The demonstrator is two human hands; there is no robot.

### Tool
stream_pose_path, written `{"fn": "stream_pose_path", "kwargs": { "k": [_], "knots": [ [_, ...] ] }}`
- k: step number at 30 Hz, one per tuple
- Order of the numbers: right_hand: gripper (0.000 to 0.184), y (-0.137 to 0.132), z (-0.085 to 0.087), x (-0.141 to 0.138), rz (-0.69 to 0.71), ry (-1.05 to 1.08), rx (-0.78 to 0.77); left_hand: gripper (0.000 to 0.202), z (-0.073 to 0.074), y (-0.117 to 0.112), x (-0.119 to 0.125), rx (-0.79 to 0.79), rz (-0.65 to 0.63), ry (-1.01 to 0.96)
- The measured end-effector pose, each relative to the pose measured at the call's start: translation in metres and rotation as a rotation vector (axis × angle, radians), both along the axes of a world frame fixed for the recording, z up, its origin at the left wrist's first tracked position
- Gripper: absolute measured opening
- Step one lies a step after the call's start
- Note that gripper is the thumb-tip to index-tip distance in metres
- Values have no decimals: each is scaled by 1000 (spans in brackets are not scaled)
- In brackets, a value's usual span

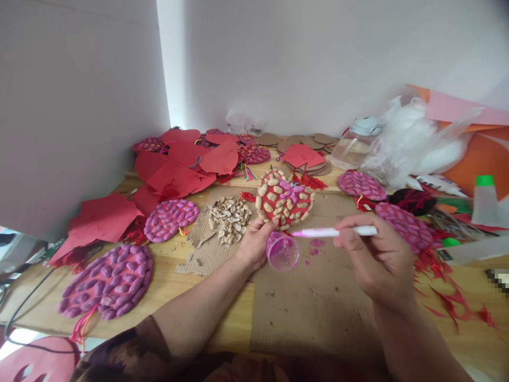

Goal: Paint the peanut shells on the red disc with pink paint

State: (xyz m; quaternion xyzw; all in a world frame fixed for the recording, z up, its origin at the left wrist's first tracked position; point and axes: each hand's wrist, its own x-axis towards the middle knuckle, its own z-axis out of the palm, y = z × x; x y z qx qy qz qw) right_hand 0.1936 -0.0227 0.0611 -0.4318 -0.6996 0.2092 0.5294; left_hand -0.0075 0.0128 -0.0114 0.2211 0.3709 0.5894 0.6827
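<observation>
Left to right: the left hand [254,245] pinches a small purple-stained cup [282,251] and touches the lower edge of the peanut-covered red disc [284,198] on the worktop [222,331]. The right hand [376,260] is closed around a white brush [334,232], its pink tip just above the cup. No writing is legible.

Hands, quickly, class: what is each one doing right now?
Left hand: closed on the peanut-covered disc.
Right hand: closed on the brush.
</observation>
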Motion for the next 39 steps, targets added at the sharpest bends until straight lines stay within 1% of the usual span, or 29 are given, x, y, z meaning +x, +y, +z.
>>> {"fn": "stream_pose_path", "kwargs": {
  "k": [3,5,7,13,18,21,25,29,34,39],
  "knots": [
    [12,3,2,-1,-123,54,121,50,2,-3,1,18,-37,28],
    [15,4,1,-3,-194,26,172,51,3,-5,2,17,-56,52],
    [17,4,-2,-4,-229,-38,209,52,3,-7,3,10,-72,74],
    [19,4,-6,-4,-256,-181,265,55,1,-9,4,-10,-96,116],
    [17,7,-5,-5,-222,-231,260,57,4,-10,4,-24,-124,107],
    [14,9,-3,-6,-224,-252,275,58,6,-11,5,-24,-148,93],
    [12,9,-1,-9,-225,-263,296,58,5,-11,6,-9,-141,90],
    [10,8,1,-8,-261,-305,306,56,4,-10,5,-14,-136,103],
    [11,7,1,-6,-323,-360,354,55,4,-10,4,-10,-133,104],
    [9,7,1,-8,-268,-352,352,56,3,-10,5,3,-141,119]
  ]
}}
